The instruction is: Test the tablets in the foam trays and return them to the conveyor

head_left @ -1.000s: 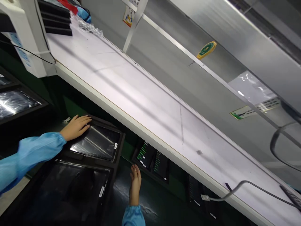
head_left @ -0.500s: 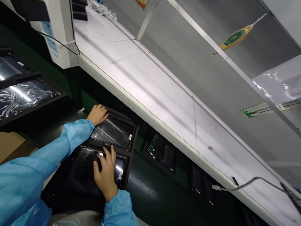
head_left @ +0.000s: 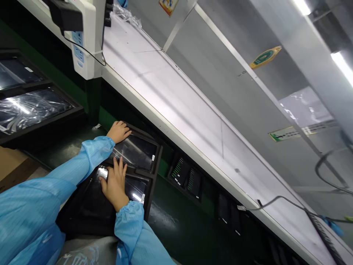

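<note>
A black foam tray [head_left: 154, 162] holds two glossy dark screen panels side by side. The far panel [head_left: 140, 151] carries a small white label at its right end. On the near panel [head_left: 135, 187] lies a bright reflection of the lights. My left hand [head_left: 119, 131] rests over the far left corner of the tray, fingers stretched out and lying on the edge of the far panel. With fingers apart, my right hand [head_left: 115, 184] lies over the near panel, its fingertips reaching the strip between the two panels. Blue sleeves cover both arms.
Another tray with film-covered panels [head_left: 33, 106] stands at the left. Further trays of dark panels [head_left: 187, 177] lie along the green surface [head_left: 171, 228]. A white shelf [head_left: 176, 99] runs diagonally above, with a power strip [head_left: 88, 44] at its left end. A cardboard box [head_left: 11, 162] is lower left.
My right hand has moved left and away from me over the near panel, toward the strip between the panels. My left hand stays at the tray's corner. The camera view has shifted slightly.
</note>
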A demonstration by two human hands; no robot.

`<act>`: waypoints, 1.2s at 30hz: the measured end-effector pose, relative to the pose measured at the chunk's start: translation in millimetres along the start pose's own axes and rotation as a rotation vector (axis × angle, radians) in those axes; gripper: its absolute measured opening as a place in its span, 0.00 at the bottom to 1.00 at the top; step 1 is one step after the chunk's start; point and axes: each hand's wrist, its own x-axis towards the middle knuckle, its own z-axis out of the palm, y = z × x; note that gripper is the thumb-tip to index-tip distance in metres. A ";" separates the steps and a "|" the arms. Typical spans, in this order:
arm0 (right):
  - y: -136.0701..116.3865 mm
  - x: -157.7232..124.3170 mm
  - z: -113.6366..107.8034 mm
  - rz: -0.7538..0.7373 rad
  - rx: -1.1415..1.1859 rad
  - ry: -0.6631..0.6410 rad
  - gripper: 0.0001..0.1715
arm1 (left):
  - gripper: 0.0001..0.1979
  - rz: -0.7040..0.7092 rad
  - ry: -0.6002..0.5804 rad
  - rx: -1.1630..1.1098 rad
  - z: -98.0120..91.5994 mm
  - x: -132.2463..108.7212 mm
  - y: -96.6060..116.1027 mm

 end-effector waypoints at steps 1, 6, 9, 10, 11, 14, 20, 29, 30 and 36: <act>-1.2 -0.1 1.8 0.002 -0.012 -0.003 0.24 | 0.25 0.002 0.005 -0.009 -1.3 -0.5 1.0; 1.2 -6.8 -12.0 -0.044 -0.014 0.004 0.30 | 0.28 -0.047 0.129 -0.069 -14.1 -9.7 4.1; 22.8 -33.7 -39.0 0.051 0.059 0.156 0.31 | 0.30 -0.102 0.213 -0.135 -29.9 -42.1 7.8; 34.7 -47.8 -47.6 0.118 0.083 0.249 0.28 | 0.29 -0.104 0.227 -0.157 -36.3 -60.6 10.7; 48.3 -63.5 -54.8 0.194 0.108 0.349 0.24 | 0.28 -0.101 0.244 -0.176 -43.0 -82.6 14.6; 90.1 -110.6 -65.3 0.386 0.166 0.552 0.22 | 0.23 -0.084 0.272 -0.229 -60.9 -162.7 31.0; 109.9 -129.2 -64.3 0.379 0.134 0.473 0.24 | 0.33 0.002 0.124 -0.302 -75.8 -292.7 63.9; 134.4 1.7 -98.7 0.150 -0.281 0.106 0.24 | 0.26 0.113 0.003 -0.367 -96.6 -294.7 96.4; 142.9 9.7 -104.6 0.205 -0.295 0.114 0.25 | 0.24 0.136 -0.031 -0.359 -96.2 -292.3 96.3; 150.1 -0.4 -113.2 0.317 -0.200 0.292 0.31 | 0.17 0.282 -0.287 -0.247 -71.2 -273.2 69.8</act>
